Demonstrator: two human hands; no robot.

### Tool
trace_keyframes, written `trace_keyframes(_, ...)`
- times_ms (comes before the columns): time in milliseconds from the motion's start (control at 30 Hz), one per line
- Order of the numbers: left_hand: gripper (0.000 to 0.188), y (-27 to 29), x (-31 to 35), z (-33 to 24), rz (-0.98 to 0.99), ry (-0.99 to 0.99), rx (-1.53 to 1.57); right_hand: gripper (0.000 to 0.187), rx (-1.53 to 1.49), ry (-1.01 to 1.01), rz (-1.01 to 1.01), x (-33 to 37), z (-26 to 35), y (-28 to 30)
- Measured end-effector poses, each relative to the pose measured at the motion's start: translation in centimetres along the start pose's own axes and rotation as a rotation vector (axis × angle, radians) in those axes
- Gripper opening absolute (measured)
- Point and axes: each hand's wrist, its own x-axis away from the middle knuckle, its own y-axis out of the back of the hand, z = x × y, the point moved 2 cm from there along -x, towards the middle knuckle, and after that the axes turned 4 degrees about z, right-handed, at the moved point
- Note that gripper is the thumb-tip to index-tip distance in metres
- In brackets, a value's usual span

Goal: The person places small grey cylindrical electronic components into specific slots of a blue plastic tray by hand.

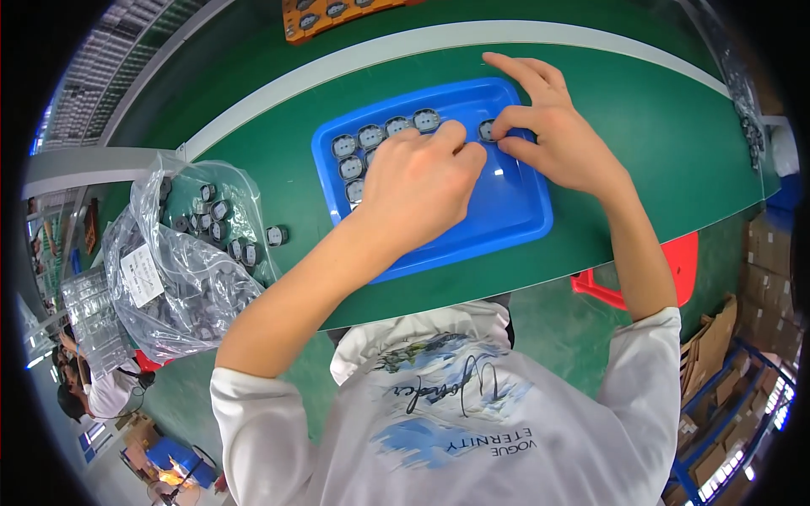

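A blue tray (534, 211) lies on the green table. Along its far left side stand rows of small rounded parts (344, 146) with grey faces and black rims. My left hand (422, 181) is over the middle of the tray, its fingers curled downward; the hand itself hides the fingertips and whatever they hold. Toward the tray's right side, my right hand (557, 135) pinches a single part of the same kind (487, 130) between thumb and forefinger, other fingers stretched out. This part sits apart from the rows.
Left of the tray, a clear plastic bag (169, 278) with a white label holds many more such parts; one loose part (277, 235) lies beside it. An orange rack (337, 15) with parts is beyond the white table rail. A red stool (679, 266) stands at the right.
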Motion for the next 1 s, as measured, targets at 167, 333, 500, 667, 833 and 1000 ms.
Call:
trace_keyframes(167, 0.007, -1.0, 0.1, 0.7, 0.021, 0.047, 0.024, 0.007, 0.046, 0.019, -0.001, -0.6, -0.8, -0.1)
trace_keyframes(333, 0.006, -1.2, -0.5, 1.2, -0.034, 0.019, -0.023, 0.004, 0.127, 0.074, -0.023, -2.0, -1.2, -0.1)
trace_keyframes(500, 0.014, -1.5, -1.4, 1.4, 0.000, 0.088, -0.131, 0.005, 0.122, 0.065, -0.033, -2.1, -1.2, -0.4)
trace_keyframes(667, 0.009, -1.5, -1.8, 2.3, -0.087, 0.084, -0.108, 0.003, 0.113, 0.086, -0.071, -2.0, -1.2, -0.6)
trace_keyframes(833, 0.007, -1.4, -2.0, 2.7, -0.074, 0.099, -0.089, 0.003, 0.087, 0.083, -0.091, -2.2, -1.0, -1.2)
trace_keyframes(1000, 0.007, -1.2, -2.2, 2.7, -0.031, 0.125, -0.065, 0.003, 0.082, 0.069, -0.102, -2.1, -1.1, -1.3)
